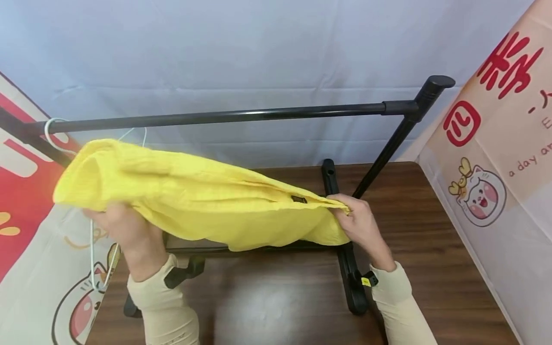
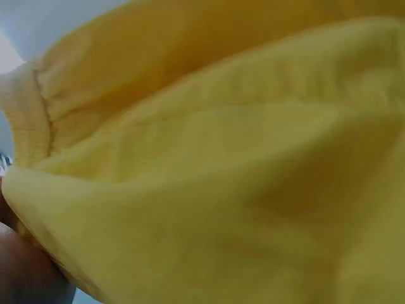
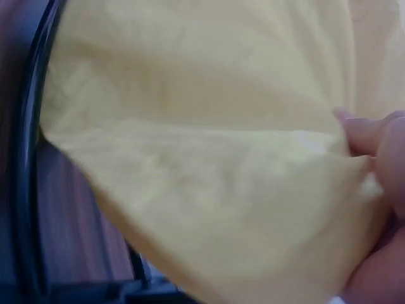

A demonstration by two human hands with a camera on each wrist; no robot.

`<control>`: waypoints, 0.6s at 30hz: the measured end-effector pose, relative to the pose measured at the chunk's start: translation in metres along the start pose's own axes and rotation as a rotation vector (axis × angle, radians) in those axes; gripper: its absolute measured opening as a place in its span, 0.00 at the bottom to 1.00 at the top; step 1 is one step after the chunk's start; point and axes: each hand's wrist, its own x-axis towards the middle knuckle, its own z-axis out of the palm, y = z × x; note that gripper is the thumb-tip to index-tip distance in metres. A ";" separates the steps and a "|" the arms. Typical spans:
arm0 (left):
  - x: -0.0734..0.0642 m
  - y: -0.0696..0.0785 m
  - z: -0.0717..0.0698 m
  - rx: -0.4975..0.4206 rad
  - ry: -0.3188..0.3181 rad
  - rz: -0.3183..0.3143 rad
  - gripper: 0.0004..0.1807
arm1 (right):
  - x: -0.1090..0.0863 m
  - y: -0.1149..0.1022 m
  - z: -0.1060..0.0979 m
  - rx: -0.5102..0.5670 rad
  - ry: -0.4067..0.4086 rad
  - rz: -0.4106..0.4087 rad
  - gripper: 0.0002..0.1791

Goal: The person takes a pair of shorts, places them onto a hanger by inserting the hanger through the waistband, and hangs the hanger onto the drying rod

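Across the middle of the head view, a yellow garment [image 1: 207,196] hangs stretched between two hands, its left end higher than its right. It lies in front of and below a black rail [image 1: 246,115] that runs along the upper part of the frame. A small dark label [image 1: 298,199] shows near the garment's right end.

Left hand [image 1: 131,237], left of centre: motion-blurred; fingers appear bent, gripping the garment's lower edge. Left wrist view: cloth fills most of the frame; a gathered band [image 2: 28,117] sits at the upper left, part of the hand at the lower left.

Right hand [image 1: 361,227], right of centre: fingers and thumb pinch the garment's right end. Right wrist view agrees, with the pinch at the right edge and cloth spread to the left.

Left side of the head view: a white hanger [image 1: 92,254], hook at the rail's left end, lower part beside the left hand. Right side: a slanting black upright [image 1: 388,148] and a black foot [image 1: 354,287] on the brown wood-grain table [image 1: 435,249]. Pale sheet [image 1: 237,52] at the top; printed sheet with a cat figure [image 1: 483,196] at the right.
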 end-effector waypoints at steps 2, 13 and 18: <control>-0.003 -0.011 -0.006 0.085 -0.046 -0.008 0.21 | 0.003 0.001 -0.003 -0.055 -0.162 0.044 0.03; -0.040 -0.038 -0.025 0.580 -0.397 -0.034 0.09 | 0.015 -0.062 -0.027 -0.025 -0.298 0.021 0.53; -0.057 -0.043 -0.023 0.708 -0.539 -0.110 0.07 | 0.019 -0.092 -0.032 0.078 -0.156 -0.129 0.60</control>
